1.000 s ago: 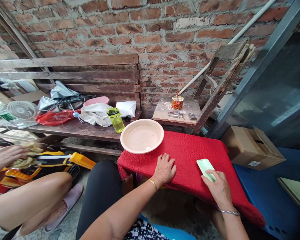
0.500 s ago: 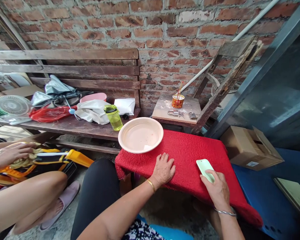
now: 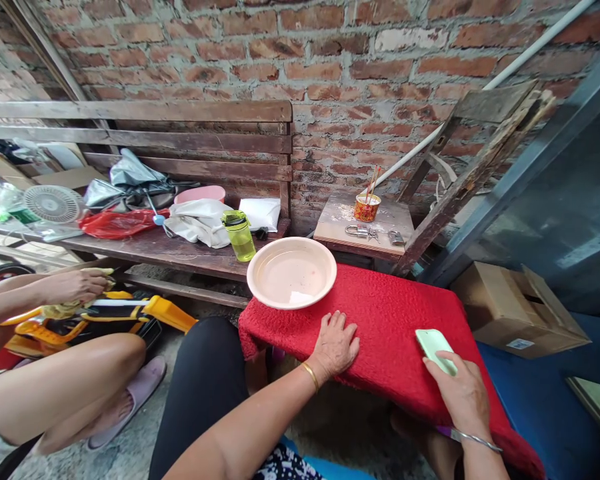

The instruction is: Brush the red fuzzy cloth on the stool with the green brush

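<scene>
A nubbly red cloth carries a glossy plastic bowl before a rough wooden bench and coarse brick wall.

**A cluttered back corner of a home**

A bare brick wall is rising beyond the fingers; a worn bench is holding bags, a fan and a bottle, with an incense cup sitting nearby.

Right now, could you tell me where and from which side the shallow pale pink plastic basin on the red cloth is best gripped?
Probably by the near rim of the shallow pale pink plastic basin, from the side of the left hand. Its lip flares outward, and that edge faces the hand across bare red cloth, while the yellow-green bottle crowds the far left.
</scene>
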`<state>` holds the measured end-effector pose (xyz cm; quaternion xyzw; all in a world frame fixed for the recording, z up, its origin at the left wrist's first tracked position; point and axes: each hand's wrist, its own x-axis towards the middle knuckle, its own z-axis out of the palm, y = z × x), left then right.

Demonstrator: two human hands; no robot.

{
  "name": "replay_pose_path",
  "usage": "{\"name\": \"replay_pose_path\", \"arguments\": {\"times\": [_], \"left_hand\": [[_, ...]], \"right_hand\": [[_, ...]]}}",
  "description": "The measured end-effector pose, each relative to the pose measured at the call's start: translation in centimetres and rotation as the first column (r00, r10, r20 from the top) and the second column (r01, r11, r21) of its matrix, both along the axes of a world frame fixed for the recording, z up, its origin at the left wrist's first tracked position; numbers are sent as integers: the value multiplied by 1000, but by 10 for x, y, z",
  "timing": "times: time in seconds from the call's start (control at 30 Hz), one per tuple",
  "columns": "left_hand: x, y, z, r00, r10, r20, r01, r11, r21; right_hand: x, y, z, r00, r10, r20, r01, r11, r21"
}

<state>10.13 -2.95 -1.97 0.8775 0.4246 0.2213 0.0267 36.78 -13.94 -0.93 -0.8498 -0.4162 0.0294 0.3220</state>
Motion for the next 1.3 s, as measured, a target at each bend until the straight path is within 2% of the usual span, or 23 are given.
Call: {"name": "replay_pose_path", "arguments": {"times": [0.13, 0.23, 0.33, 0.43, 0.47, 0.53, 0.7, 0.87, 1.13, 1.3], "left_hand": [[0, 0, 1, 1000, 6, -5, -6, 1000, -2], [-1, 0, 2, 1000, 4, -6, -4, 1000, -3], [-1, 0, 3, 1000, 2, -7, -2, 1000, -3], [0, 0, 3, 1000, 7, -15, -7, 1000, -1], [0, 0, 3, 1000, 8, -16, -8, 1000, 0], [0, 0, 2, 1000, 8, -18, -8, 1000, 3], [-1, 0, 0, 1000, 10, -10, -10, 1000, 12], [0, 0, 1, 1000, 5, -7, -5, 1000, 13], [0, 0, 0, 1000, 7, 0, -7, 1000, 8], [-1, 0, 0, 1000, 9, -9, -8, 1000, 8]], "right_hand": [[34, -7, 1, 982, -188, 14, 188, 981, -51], [31, -7, 2, 978, -206, -7, 206, 978, -43], [-2, 3, 1, 999, -37, -27, 38, 999, 39], [-38, 15, -1, 977, 207, 52, -211, 973, 96], [-45, 18, -2, 962, 258, 87, -266, 960, 89], [-49, 20, -4, 951, 287, 118, -296, 953, 63], [-19, 12, -6, 990, 136, 40, -137, 990, 17], [0, 5, -3, 998, -23, 61, 26, 998, -52], [-15, 11, -8, 980, 51, 193, -55, 998, 17], [-17, 12, -10, 989, 65, 136, -71, 997, 44]]}}
